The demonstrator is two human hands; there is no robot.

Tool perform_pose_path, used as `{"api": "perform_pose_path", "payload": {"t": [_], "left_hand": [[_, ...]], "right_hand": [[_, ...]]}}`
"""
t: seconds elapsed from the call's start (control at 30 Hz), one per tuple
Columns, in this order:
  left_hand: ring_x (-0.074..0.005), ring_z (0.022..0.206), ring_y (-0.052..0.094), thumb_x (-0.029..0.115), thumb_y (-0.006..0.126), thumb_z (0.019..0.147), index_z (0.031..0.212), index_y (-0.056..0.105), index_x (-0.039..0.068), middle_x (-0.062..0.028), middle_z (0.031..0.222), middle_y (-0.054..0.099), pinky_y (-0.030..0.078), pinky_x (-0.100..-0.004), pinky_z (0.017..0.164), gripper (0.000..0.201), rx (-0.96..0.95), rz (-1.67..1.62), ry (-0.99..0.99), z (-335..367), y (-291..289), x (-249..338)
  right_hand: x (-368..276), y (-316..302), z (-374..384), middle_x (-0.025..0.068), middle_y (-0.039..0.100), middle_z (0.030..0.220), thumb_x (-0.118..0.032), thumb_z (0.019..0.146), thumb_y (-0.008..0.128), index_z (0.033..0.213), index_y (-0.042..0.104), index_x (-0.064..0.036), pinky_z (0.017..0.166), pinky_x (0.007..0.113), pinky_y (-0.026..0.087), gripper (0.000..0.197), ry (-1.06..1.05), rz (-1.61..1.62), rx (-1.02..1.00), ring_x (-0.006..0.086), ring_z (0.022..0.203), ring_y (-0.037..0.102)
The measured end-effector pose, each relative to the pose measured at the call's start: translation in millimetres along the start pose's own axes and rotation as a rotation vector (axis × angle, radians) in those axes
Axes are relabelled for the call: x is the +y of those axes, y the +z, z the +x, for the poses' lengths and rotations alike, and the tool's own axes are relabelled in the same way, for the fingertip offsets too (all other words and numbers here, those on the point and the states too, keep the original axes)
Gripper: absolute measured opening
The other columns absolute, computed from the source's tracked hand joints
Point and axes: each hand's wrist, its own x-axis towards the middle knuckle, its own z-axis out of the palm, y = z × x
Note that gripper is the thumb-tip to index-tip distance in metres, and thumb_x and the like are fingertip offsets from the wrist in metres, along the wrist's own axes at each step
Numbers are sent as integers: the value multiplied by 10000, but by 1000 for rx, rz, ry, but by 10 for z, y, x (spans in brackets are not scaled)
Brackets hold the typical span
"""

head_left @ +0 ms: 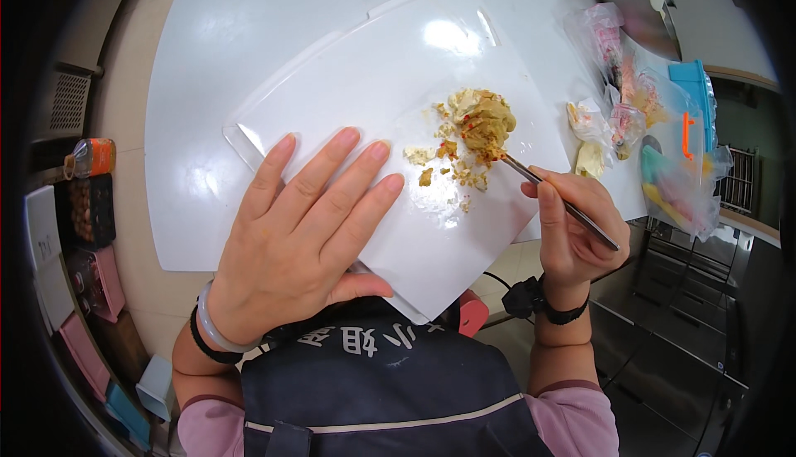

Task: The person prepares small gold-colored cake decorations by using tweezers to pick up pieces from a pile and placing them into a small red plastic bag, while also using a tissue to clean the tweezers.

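A white board [398, 59] with a raised rim lies tilted across the table, one corner jutting over the near edge. On it sits a mound of yellow-brown mashed food [482, 121] with red flecks and crumbs scattered about. My left hand [303, 233] is spread flat over the board's left near edge, fingers stretched out, holding nothing. Between the thumb and fingers of my right hand [580, 225] is a slim metal utensil [590, 225]. Its tip meets the near side of the mound; the head is buried in the food, so I cannot tell spoon from fork.
The white table [207, 117] extends left and behind the board. At right lie crumpled plastic bags [613, 117], a blue container [695, 96] and an orange hook-shaped piece [687, 135]. A metal bowl [634, 1] stands far right. Shelves at left hold a bottle [89, 158] and bins.
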Motion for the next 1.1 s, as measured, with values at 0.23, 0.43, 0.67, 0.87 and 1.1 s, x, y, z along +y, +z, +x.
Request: {"api": "perform_pose_path", "payload": {"t": [0.23, 0.43, 0.67, 0.87, 1.1], "left_hand": [[-303, 1226, 389, 617, 391, 774, 1205, 479, 34, -122, 1275, 467, 219, -471, 1030, 731, -2, 1, 2, 2, -8, 0], [-300, 1227, 388, 614, 393, 777, 1204, 481, 37, -120, 1274, 470, 220, -471, 1030, 723, 7, -4, 3, 1, -6, -2], [-296, 1226, 389, 608, 400, 775, 1207, 480, 38, -117, 1274, 469, 219, -468, 1030, 720, 7, -1, -1, -13, -5, -8], [-291, 1226, 390, 605, 411, 769, 1205, 484, 39, -113, 1277, 467, 220, -464, 1029, 718, 13, -16, -4, -18, -4, -4], [-290, 1227, 387, 600, 406, 775, 1204, 483, 42, -111, 1278, 465, 221, -466, 1029, 707, 11, -16, -2, -8, -2, -10]], "right_hand": [[-19, 2, -6, 155, 650, 735, 101, 708, 630, 817, 627, 61, 584, 236, 485, 116, 96, 73, 18, 199, 639, 633], [-29, 11, -2, 155, 654, 747, 99, 703, 633, 824, 627, 60, 599, 244, 491, 127, 82, 60, -34, 205, 648, 637], [-30, 65, 104, 161, 658, 768, 89, 685, 662, 840, 622, 36, 583, 249, 500, 168, -93, -50, -77, 225, 658, 646], [-19, 86, 110, 154, 658, 764, 89, 681, 671, 851, 617, 22, 574, 246, 504, 190, -106, -43, -109, 218, 652, 649], [-12, 118, 92, 151, 658, 761, 84, 679, 676, 843, 616, 16, 563, 245, 504, 187, -104, -49, -121, 214, 647, 649]]}}
